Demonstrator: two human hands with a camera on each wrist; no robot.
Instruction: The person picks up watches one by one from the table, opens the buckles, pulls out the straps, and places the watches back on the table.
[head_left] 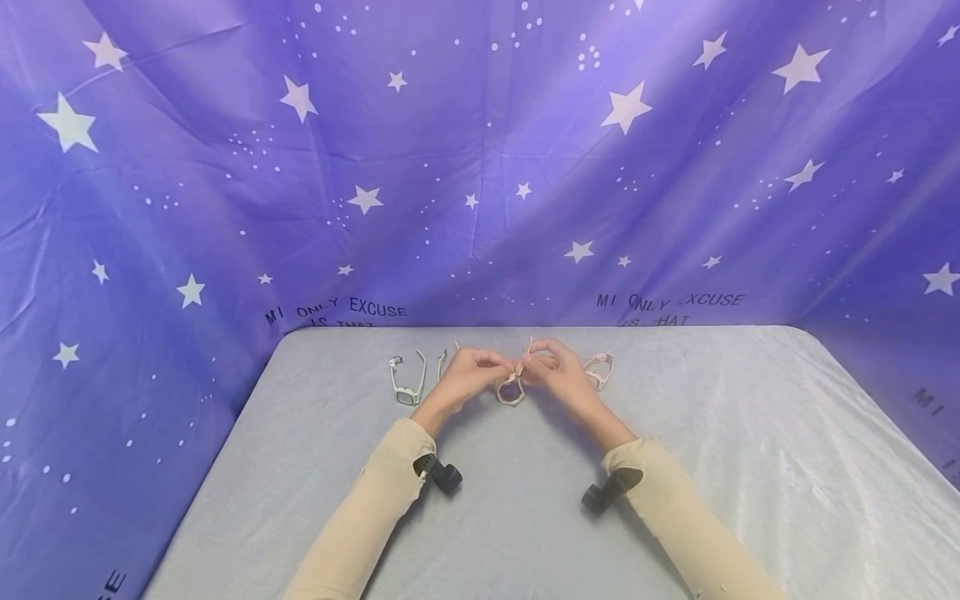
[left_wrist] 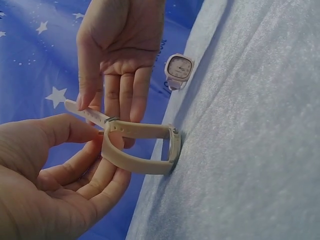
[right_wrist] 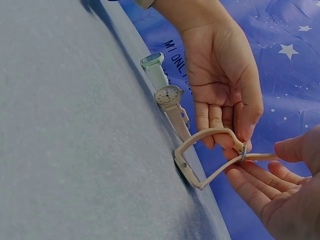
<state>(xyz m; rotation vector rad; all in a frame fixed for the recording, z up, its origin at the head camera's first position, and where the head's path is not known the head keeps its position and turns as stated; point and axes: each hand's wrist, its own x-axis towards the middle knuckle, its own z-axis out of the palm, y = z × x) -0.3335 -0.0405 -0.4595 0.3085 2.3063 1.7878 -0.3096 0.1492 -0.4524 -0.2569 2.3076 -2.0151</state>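
A beige wristwatch (head_left: 512, 402) stands near the table's far side between both hands, its band bent into a loop and its case down at the cloth. In the right wrist view, the strap end (right_wrist: 261, 157) passes through the metal buckle (right_wrist: 244, 152). My left hand (head_left: 467, 377) pinches the band at the buckle between thumb and fingers. With thumb and fingertips, my right hand (head_left: 564, 379) holds the strap's free end, which appears paler in the left wrist view. The watch's dial faces away from the wrist cameras.
Left of the hands lies a pale green watch (head_left: 408, 397). Beside it, a round-dial beige watch (right_wrist: 168, 95) is partly hidden behind my left hand in the head view. A pink square-faced watch (left_wrist: 179, 68) lies to the right. Behind the grey cloth-covered table (head_left: 517, 517) hangs a purple star curtain (head_left: 480, 167).
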